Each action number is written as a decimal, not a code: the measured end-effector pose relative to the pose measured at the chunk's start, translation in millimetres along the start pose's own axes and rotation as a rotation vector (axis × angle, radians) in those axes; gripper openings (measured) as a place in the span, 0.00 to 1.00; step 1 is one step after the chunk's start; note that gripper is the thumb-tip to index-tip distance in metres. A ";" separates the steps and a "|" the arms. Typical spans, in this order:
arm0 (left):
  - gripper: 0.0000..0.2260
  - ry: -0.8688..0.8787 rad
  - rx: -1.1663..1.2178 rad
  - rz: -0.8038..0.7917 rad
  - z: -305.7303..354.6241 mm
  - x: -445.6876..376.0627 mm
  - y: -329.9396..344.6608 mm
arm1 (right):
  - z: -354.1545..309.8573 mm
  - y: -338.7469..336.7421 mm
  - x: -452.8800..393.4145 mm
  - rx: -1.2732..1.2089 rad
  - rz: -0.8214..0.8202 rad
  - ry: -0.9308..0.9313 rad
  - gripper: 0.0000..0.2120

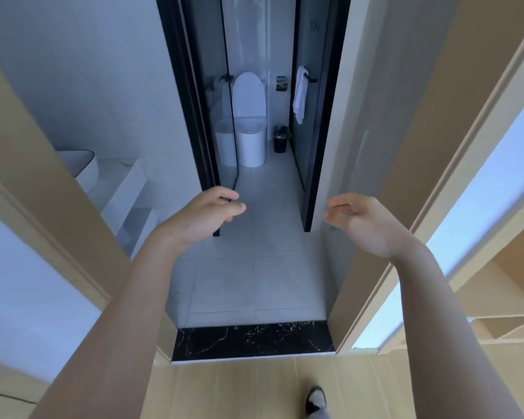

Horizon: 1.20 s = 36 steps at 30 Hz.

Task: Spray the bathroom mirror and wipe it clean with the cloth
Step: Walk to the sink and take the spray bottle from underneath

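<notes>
Both hands empty at bathroom doorway; no mirror, spray or cloth in view.

Left hand (208,211) and right hand (360,220) are raised side by side, fingers loosely curled, holding nothing, above the black marble threshold strip (254,340). The white oval basin on its pale counter (85,169) lies forward-left of the left hand, so the mirror is probably on that side and the left hand is nearer. White hanging towel (300,95) is far ahead-right, past the right hand; can't tell if it's the cloth.
</notes>
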State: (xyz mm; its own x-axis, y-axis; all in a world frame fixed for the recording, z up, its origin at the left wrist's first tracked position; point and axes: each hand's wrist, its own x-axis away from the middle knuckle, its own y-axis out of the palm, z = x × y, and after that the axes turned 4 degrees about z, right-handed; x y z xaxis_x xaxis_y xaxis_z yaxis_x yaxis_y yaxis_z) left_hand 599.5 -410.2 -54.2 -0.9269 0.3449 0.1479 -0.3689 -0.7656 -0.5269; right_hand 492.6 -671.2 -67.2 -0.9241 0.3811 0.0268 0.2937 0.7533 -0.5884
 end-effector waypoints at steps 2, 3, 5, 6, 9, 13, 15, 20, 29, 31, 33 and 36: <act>0.17 0.002 -0.014 0.011 9.1 -39.7 10.4 | 6.6 -7.7 -42.1 -0.007 -0.015 -0.012 0.18; 0.17 -0.007 -0.010 0.022 15.6 -58.5 14.9 | 8.2 -13.7 -63.5 -0.002 -0.030 -0.020 0.18; 0.17 -0.021 0.013 0.039 30.1 -93.0 22.9 | 7.5 -28.4 -103.5 0.011 -0.052 -0.037 0.19; 0.17 -0.020 0.030 0.048 36.5 -109.6 27.0 | 6.5 -36.1 -123.2 0.009 -0.058 -0.046 0.19; 0.16 -0.050 0.079 0.106 41.2 -153.5 37.4 | 0.1 -46.5 -183.2 0.007 -0.082 -0.068 0.18; 0.16 -0.181 0.100 0.096 24.6 -193.3 44.9 | 7.7 -20.7 -251.4 0.011 -0.157 -0.090 0.18; 0.15 -0.248 0.124 0.135 12.4 -214.7 39.0 | 18.8 2.3 -283.4 0.019 -0.214 -0.070 0.17; 0.13 -0.345 0.146 0.178 -22.3 -279.9 8.4 | 24.0 58.4 -363.5 0.077 -0.288 -0.057 0.20; 0.18 -0.389 0.112 0.160 -69.5 -420.9 -88.4 | -55.1 122.3 -516.8 0.162 -0.326 -0.066 0.19; 0.15 -0.360 0.106 0.171 -78.2 -449.1 -115.5 | -77.8 137.0 -543.8 0.154 -0.319 -0.089 0.19; 0.14 -0.357 0.115 0.232 -89.7 -468.5 -145.7 | -97.0 154.8 -567.4 0.164 -0.338 -0.120 0.19; 0.14 -0.425 0.129 0.334 -118.2 -473.7 -184.6 | -120.8 183.0 -591.7 0.198 -0.406 -0.160 0.18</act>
State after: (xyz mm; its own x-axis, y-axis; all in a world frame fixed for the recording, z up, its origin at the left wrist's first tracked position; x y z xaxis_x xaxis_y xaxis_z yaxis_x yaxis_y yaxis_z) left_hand 1114.8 -368.1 -125.9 -0.9312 -0.1567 0.3290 -0.0311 -0.8652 -0.5004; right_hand 1122.6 -694.1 -93.1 -0.9851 -0.0220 0.1708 -0.1369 0.7018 -0.6991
